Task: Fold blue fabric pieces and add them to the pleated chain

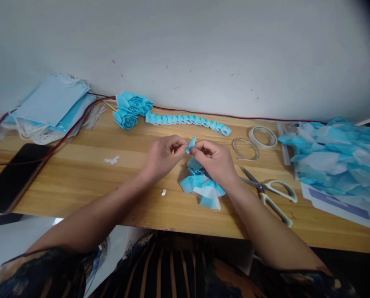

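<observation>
Between my two hands, over the middle of the table, is a small folded blue petal [191,145]. The fingertips of my left hand [168,153] pinch its left side. My right hand [214,159] grips it from the right with thumb and fingers. Beneath my right hand lies a loose cluster of blue and white petal pieces [201,184], partly covered by the hand. Behind the hands stretches a row of folded blue petals [187,120], lined up side by side. At its left end sit finished-looking blue flowers [130,109].
Scissors [262,188] lie partly spread right of my right forearm, near two tape rolls [262,137]. A heap of blue and white pieces [340,157] fills the right side. Face masks [51,103], a cable [79,128] and a phone [15,176] are left. White scraps [112,159] dot the wooden table [129,207].
</observation>
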The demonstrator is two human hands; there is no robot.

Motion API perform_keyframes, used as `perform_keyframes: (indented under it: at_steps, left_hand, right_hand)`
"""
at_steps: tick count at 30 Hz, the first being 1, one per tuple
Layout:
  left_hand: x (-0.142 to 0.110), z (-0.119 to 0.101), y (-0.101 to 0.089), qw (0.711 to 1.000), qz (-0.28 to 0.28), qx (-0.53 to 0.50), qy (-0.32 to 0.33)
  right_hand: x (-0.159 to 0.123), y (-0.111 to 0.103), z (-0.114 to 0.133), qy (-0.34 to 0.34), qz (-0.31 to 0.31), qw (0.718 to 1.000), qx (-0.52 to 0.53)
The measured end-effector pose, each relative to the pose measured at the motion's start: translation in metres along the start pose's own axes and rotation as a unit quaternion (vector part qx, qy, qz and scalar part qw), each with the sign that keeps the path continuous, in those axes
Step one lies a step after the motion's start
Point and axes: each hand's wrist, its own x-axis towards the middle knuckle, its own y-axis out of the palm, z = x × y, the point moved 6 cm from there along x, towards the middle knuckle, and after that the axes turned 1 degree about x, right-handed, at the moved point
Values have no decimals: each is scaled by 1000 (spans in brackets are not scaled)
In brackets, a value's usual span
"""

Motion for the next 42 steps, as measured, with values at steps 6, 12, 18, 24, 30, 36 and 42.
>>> perform_keyframes:
  at_steps: [6,12,18,24,30,36,42]
  left_hand:
    - [-1,-7,-2,994,-23,60,84]
    - [-1,-4,-2,997,-27,43,53]
    - [3,7,2,994,7,-82,-73]
    - [4,13,4,978,30,-160,-128]
    - [3,12,4,973,36,-178,-139]
    - [7,19,-8,958,-53,-239,-149]
    - [8,21,6,954,60,-237,-174]
  right_hand:
    - [0,-1,-2,10,-3,1000,17]
    - [0,0,-5,18,6,999,34]
    - [1,0,-9,40,18,997,58]
    - [1,0,-12,52,20,996,70]
    - [0,0,-13,58,19,995,82]
    - [5,-5,-12,51,8,994,97]
    - [4,-2,-14,53,29,992,112]
